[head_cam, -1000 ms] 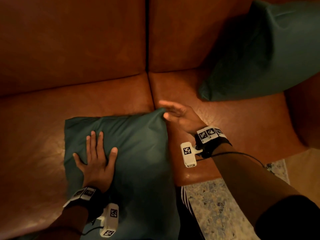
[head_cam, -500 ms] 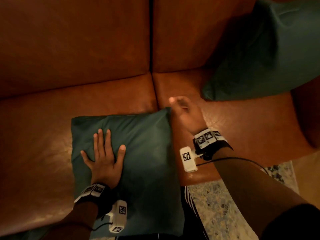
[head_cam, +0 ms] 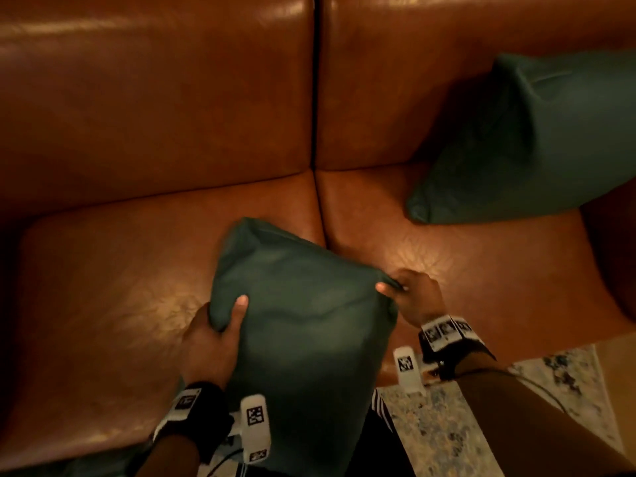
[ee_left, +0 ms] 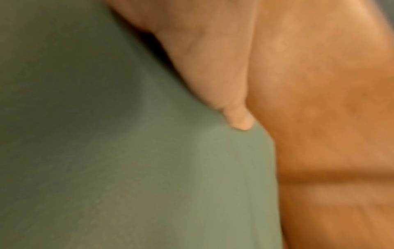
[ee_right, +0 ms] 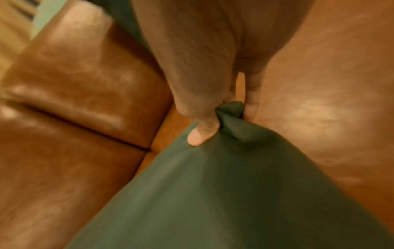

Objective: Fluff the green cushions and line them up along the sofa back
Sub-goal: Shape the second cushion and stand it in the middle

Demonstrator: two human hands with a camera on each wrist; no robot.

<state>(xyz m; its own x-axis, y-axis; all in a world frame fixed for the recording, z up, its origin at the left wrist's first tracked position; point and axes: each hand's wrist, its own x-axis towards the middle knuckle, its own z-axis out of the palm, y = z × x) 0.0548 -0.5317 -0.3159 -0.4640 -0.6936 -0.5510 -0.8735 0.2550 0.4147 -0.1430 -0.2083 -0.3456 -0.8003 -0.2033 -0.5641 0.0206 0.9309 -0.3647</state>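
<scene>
I see near green cushion, soft matte fabric, puffed and creased, raised over brown leather sofa seat, at seam between seat pads. My left hand grips its left edge, thumb on top. My right hand pinches bunched right corner between thumb and fingers. Second green cushion leans against glossy sofa back, far right. Patterned rug below.

Brown leather sofa, glossy under warm light, split by a centre seam; patterned pale rug on the floor at lower right
</scene>
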